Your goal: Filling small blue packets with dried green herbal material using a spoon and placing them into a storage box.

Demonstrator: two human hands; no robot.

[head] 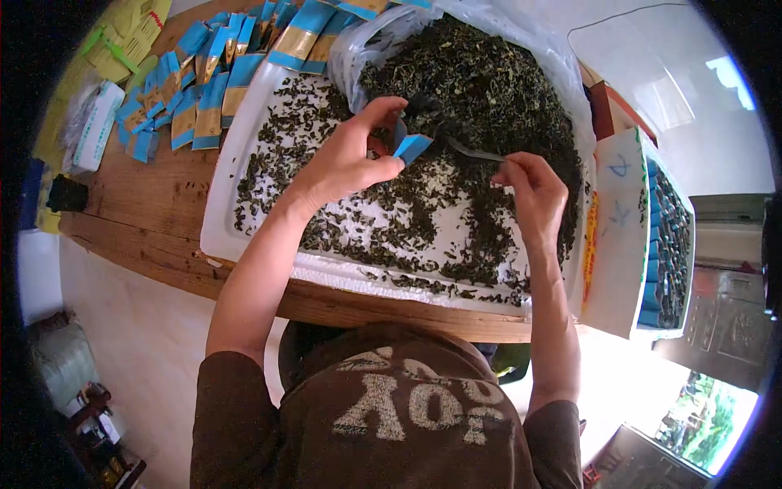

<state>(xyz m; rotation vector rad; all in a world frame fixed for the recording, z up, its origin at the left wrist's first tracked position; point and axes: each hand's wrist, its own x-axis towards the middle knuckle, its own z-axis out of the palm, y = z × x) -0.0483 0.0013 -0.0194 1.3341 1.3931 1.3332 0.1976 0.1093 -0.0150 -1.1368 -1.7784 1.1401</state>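
My left hand (351, 150) grips a small blue paper pouch (412, 147) between thumb and fingers, its mouth spread apart. Between the thumb and fingers of my right hand (537, 192) is the handle of a clear plastic spoon (473, 151). The spoon's far end is blurred against a heap of dark dried leaves (482, 79), which look like tea. That heap fills a clear plastic bag (354, 55) lying open on a white foam tray (223, 202). Loose leaves (366, 238) are scattered across the tray under both hands.
Several blue-and-brown pouches (208, 113) lie on the wooden table (134, 202) at left. A white box (95, 125) and a green plastic item (116, 49) are beyond them. At right, a white foam box (617, 232) holds rows of blue pouches (654, 244).
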